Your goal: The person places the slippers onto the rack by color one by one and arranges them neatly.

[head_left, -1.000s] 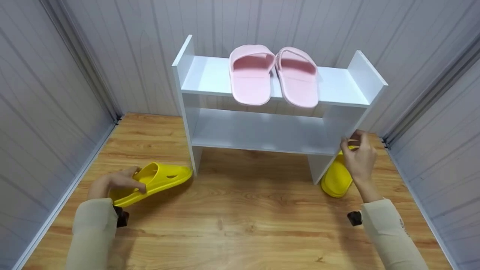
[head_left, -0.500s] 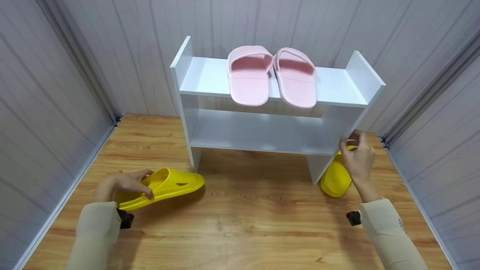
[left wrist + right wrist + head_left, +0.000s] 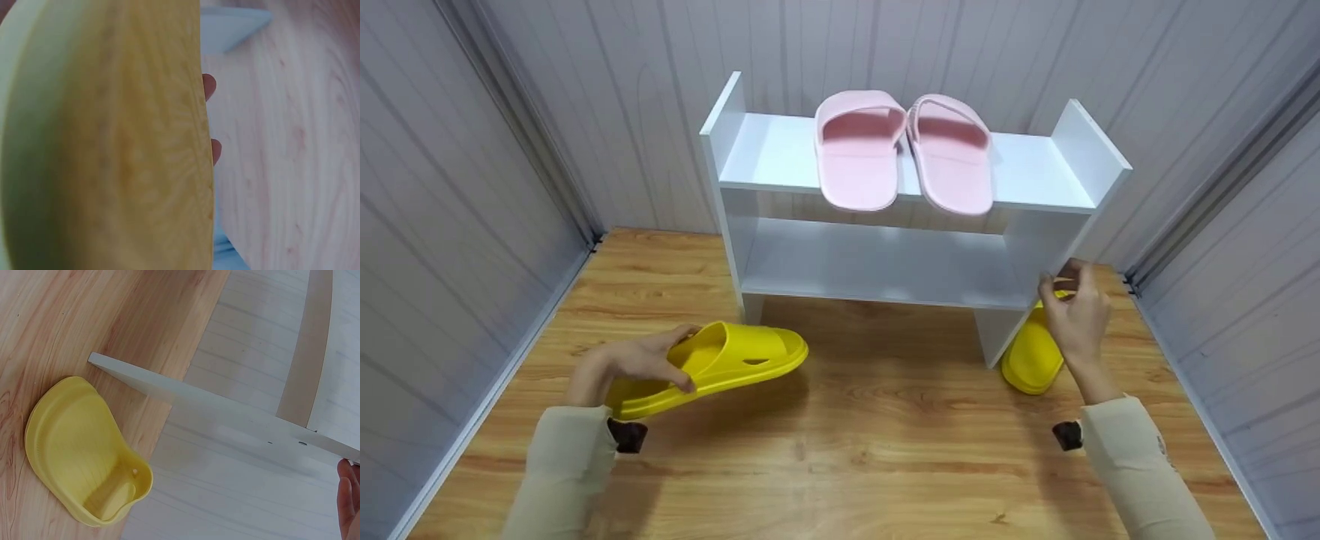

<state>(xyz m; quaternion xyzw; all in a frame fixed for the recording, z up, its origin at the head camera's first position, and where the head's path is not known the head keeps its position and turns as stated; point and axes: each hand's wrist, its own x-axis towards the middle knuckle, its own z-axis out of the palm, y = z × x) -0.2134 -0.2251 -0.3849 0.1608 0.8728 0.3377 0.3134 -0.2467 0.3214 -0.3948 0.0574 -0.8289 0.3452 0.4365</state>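
Note:
My left hand (image 3: 641, 360) grips a yellow slipper (image 3: 757, 349) by its heel half, thumb on the near side. The toe points right, in front of the rack's left leg, with a shadow on the floor under it. In the left wrist view the slipper (image 3: 157, 140) fills the left side, two fingertips (image 3: 208, 87) showing past its edge. My right hand (image 3: 1080, 315) is at the front edge of the white shoe rack's (image 3: 877, 259) right panel, thumb and fingers curled against it. Below that hand a second yellow slipper (image 3: 1031, 360) lies on the floor, also seen beside the panel in the right wrist view.
Two pink slippers, the left one (image 3: 859, 184) and the right one (image 3: 960, 187), stand side by side on the rack's top shelf, heels over the front edge. Panelled walls (image 3: 457, 225) enclose the wood-grain floor (image 3: 840, 450) at left, back and right.
My left hand has carried the yellow slipper to the right, past the front of the rack's left leg. The right hand has stayed at the rack's right panel.

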